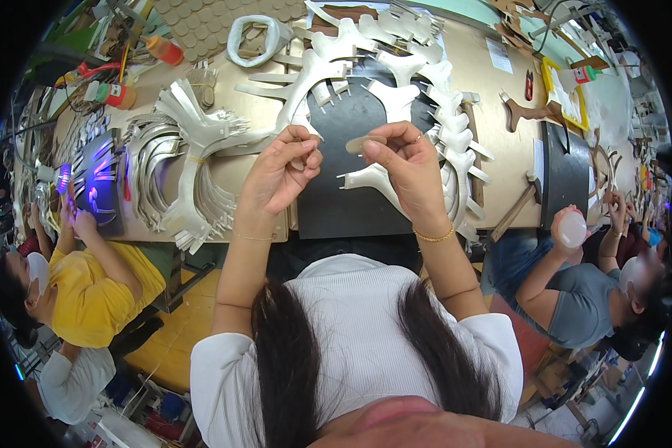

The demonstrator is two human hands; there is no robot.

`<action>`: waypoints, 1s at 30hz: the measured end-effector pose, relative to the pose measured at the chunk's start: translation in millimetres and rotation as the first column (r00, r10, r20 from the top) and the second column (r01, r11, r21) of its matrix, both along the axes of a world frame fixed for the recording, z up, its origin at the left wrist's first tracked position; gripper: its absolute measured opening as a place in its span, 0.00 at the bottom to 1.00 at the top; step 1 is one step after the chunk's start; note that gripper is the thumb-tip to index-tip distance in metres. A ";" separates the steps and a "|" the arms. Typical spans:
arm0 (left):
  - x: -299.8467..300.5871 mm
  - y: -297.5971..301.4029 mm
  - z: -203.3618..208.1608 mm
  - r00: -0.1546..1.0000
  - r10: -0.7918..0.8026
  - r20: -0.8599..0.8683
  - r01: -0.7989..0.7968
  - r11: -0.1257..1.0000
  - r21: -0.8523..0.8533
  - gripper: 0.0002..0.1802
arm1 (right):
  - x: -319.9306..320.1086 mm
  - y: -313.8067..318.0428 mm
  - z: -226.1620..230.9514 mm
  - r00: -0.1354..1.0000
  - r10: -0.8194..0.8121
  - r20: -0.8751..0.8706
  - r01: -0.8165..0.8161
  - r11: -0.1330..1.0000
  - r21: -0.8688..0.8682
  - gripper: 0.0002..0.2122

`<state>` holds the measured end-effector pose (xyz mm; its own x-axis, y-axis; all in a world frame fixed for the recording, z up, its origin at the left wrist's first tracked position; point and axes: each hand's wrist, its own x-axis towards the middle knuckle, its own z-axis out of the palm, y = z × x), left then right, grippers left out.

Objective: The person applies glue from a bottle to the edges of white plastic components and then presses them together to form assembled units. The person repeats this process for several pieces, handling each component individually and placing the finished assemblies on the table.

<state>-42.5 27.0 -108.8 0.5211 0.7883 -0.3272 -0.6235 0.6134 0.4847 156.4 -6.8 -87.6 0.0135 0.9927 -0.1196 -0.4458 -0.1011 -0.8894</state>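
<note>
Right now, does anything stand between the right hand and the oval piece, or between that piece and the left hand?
Nothing visible does: the right hand pinches the oval piece, and the gap across to the left hand shows only the black mat below.

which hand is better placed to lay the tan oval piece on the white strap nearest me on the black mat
Probably the right hand: it pinches the tan oval piece and appears closer to the white strap on the black mat; the left hand sits farther left.

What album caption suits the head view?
Right hand pinching a tan oval, left hand nearby, over a black board among pale pieces.
</note>
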 end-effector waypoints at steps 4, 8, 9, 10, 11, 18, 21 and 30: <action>4.8 -2.9 10.0 0.986 -0.017 -0.168 0.033 0.995 0.092 0.05 | 5.9 -2.3 1.3 0.995 0.018 0.098 -0.016 1.000 -0.020 0.09; 5.8 -1.7 14.1 0.814 0.111 -0.570 0.061 0.960 0.273 0.08 | 7.6 0.1 0.7 0.994 0.096 -0.047 -0.100 0.992 -0.074 0.09; 5.2 2.6 11.7 0.740 0.188 -0.646 0.065 0.936 0.347 0.09 | 7.7 0.9 0.9 0.988 0.112 -0.111 -0.125 0.985 -0.120 0.09; 4.1 10.2 7.5 0.671 0.235 -0.703 0.050 0.932 0.359 0.10 | 7.2 1.6 1.2 0.976 0.129 -0.173 -0.152 0.980 -0.127 0.09; 2.4 21.1 1.7 0.611 0.290 -0.736 0.029 0.922 0.387 0.11 | 6.8 1.4 1.9 0.966 0.133 -0.222 -0.170 0.973 -0.157 0.09; -14.0 91.4 -50.1 0.190 0.621 -0.760 0.241 0.721 0.649 0.18 | 4.7 0.5 -0.5 0.948 0.124 -0.294 -0.154 0.985 -0.080 0.09; -10.1 111.3 -62.1 0.060 0.557 -0.828 0.382 0.754 0.535 0.21 | 7.1 -1.8 -6.1 0.964 0.120 -0.237 -0.142 0.987 -0.074 0.09; 11.9 124.1 -70.8 -0.110 0.512 -0.852 0.483 0.777 0.405 0.22 | 7.2 -7.2 -7.7 0.999 0.043 -0.031 -0.045 0.996 -0.073 0.17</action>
<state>-30.6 151.1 -179.6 0.0390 0.9991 -0.0161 0.7858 -0.0207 0.6181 163.6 -14.0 -95.3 -0.0347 0.9808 -0.1916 -0.4651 -0.1856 -0.8656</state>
